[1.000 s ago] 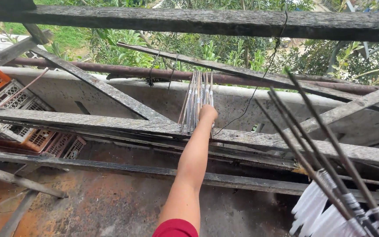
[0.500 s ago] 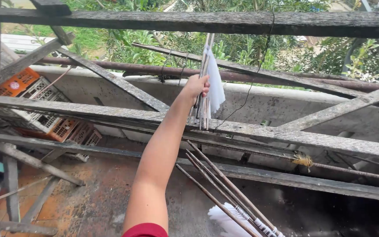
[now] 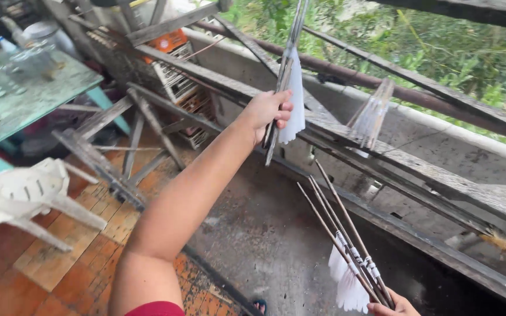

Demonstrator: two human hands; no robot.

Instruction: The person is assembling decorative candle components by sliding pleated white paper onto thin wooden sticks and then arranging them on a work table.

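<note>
At far left a pale green tabletop (image 3: 27, 102) carries clear glass jars, with a lidded metal pot (image 3: 42, 32) behind it; below lies a white plastic chair (image 3: 24, 196) tipped on its side on the reddish plank floor (image 3: 60, 263). Further right, grey weathered beams (image 3: 165, 64) slant across, and behind them sit an orange crate (image 3: 168, 41) and white slatted crates (image 3: 174, 88), their markings too small to tell. The left hand (image 3: 267, 111), arm stretched out from a red sleeve (image 3: 156, 308), is closed in a firm grip round a bundle of thin sticks (image 3: 285, 76) held nearly upright, with white paper pieces (image 3: 294, 111) hanging at its lower end just beside the fingers. To its right another bundle (image 3: 370, 114) of pale sticks leans against a beam, apart from both hands. At lower right the right hand (image 3: 393, 305), only partly in view at the frame's edge, grips a second fan of dark sticks (image 3: 338, 216) that point up and left, each with a white paper tag (image 3: 349, 287) near the hand. Beyond runs a rusty pipe (image 3: 382, 82) along a concrete ledge (image 3: 440, 134), with green foliage (image 3: 440, 47) behind.
</note>
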